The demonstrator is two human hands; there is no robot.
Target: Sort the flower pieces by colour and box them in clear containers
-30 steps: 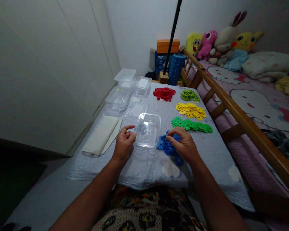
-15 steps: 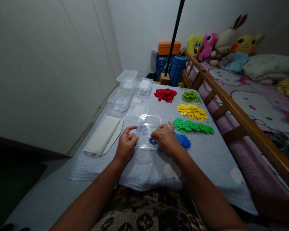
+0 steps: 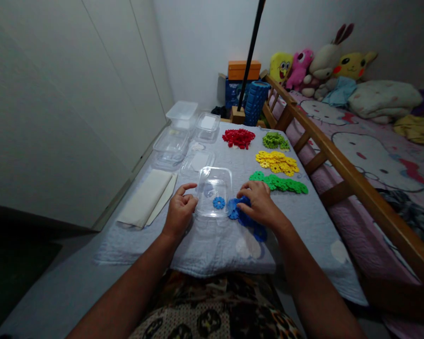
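Observation:
A clear plastic container (image 3: 202, 211) stands in front of me with one blue snowflake disc (image 3: 219, 203) lying in it. Beside its left wall is my left hand (image 3: 181, 207), index finger stretched out and thumb tip close to the rim; whether it touches I cannot tell. To the right of the container, my right hand (image 3: 257, 200) reaches over a pile of blue snowflake discs (image 3: 247, 220), its thumb and fingers apart. The hand hides part of that pile. Just beyond it lies a row of green snowflake discs (image 3: 286, 184).
Yellow discs (image 3: 277, 162), a red pile (image 3: 238, 138) and light-green pieces (image 3: 275, 140) lie farther back. Clear containers (image 3: 171, 143) and a lid (image 3: 198, 162) sit at the left, behind a folded cloth (image 3: 144, 197). A wooden bed rail (image 3: 339, 181) runs along the right.
My right hand has moved from over the container to the blue pile on the right. The blue disc under its fingers now lies in the container. My left hand stays by the container.

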